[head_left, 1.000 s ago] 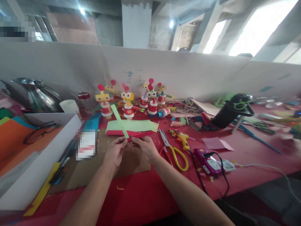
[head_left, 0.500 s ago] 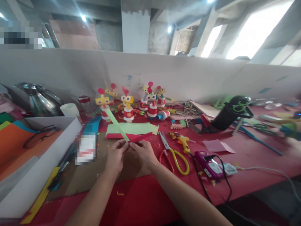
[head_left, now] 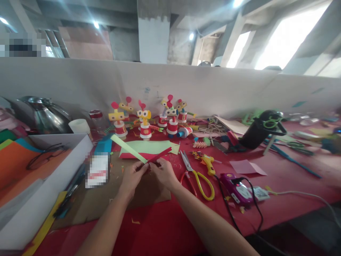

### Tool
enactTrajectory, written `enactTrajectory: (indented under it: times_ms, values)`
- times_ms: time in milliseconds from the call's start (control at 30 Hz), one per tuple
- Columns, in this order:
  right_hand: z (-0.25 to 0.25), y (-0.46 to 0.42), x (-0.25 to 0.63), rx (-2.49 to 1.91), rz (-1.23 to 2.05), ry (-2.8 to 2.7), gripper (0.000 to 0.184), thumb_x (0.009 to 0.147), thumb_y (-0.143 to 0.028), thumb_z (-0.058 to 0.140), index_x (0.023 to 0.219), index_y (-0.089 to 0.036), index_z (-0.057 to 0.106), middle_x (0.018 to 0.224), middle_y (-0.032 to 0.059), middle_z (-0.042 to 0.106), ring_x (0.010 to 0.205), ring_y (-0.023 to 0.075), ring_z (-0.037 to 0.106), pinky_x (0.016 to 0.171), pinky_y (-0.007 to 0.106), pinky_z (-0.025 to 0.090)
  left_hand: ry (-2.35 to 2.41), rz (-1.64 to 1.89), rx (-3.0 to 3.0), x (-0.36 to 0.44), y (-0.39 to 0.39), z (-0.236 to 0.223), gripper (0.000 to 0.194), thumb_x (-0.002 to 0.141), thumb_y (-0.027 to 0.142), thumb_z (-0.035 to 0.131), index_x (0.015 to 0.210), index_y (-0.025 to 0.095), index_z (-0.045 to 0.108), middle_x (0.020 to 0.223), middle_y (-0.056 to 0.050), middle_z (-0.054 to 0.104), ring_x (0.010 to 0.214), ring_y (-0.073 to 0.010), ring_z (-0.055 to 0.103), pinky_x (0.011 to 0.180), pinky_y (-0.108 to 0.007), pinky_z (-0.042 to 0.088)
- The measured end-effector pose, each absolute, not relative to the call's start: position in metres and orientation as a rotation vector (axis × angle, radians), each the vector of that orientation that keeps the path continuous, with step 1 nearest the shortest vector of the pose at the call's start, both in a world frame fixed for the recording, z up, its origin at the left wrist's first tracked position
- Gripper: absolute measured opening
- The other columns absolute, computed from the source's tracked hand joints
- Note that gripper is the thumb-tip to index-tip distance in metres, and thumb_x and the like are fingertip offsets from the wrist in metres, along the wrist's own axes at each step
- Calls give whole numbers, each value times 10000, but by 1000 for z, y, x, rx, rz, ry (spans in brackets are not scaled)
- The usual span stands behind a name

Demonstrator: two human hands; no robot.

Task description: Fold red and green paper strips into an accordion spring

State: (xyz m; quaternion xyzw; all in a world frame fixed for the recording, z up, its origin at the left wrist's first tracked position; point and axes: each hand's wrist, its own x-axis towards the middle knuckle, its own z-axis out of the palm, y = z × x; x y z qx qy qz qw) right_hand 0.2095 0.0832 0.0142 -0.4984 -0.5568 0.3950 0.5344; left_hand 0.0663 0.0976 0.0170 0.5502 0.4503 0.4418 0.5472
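Observation:
My left hand (head_left: 134, 176) and my right hand (head_left: 163, 173) meet over a brown cardboard sheet (head_left: 102, 200), fingers pinched together where two paper strips join. From that joint a light green paper strip (head_left: 128, 148) points up and left. A red paper strip (head_left: 162, 154) slants up and right from the same spot, above my right hand. Both strips are closed in the fingertips; the overlap itself is mostly hidden by my thumbs. Just beyond lie a light green paper sheet (head_left: 149, 146) and a red sheet edge (head_left: 128, 155) under it.
Several paper-cup figures (head_left: 145, 130) stand at the back. Scissors with yellow and red handles (head_left: 204, 186), a yellow glue gun (head_left: 209, 164) and a purple power strip (head_left: 237, 188) lie to the right. A white box (head_left: 66, 167) borders the left, near a steel jug (head_left: 46, 115).
The light green strip has swung down to the left. The red strip's free end now tilts more steeply upward. Both hands stay together in nearly the same place.

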Motion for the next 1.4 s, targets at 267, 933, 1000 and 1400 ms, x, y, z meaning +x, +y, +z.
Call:
enactTrajectory:
  times_ms: [267,933,1000,1400]
  values:
    - [17,83,212,-1197,939,-1397,201,799,-323,565,746,-168,683,670,21,663,650,170,602,584,252,443,1131,943,1634,60,100,26,344,780,486,588,845,177,727,793,-63,717,781,-239,634,716,-307,447]
    - [21,75,199,-1079,1076,-1090,201,741,-353,632,644,-191,564,605,-27,554,601,134,516,585,248,402,1064,1171,1406,68,92,21,229,716,410,689,696,183,669,648,-3,625,644,-151,548,620,-247,394]
    - [21,77,202,-1152,974,-1175,210,755,-352,608,626,-195,555,589,-31,531,583,136,500,563,249,386,983,1175,1253,68,92,21,254,694,400,719,822,182,693,760,-29,672,712,-166,593,667,-260,435]
    - [17,76,198,-1080,959,-1299,162,767,-356,638,807,-199,636,774,19,654,713,172,607,658,273,462,826,1277,804,72,97,22,209,559,256,821,671,146,683,634,-14,665,604,-133,610,624,-258,463]
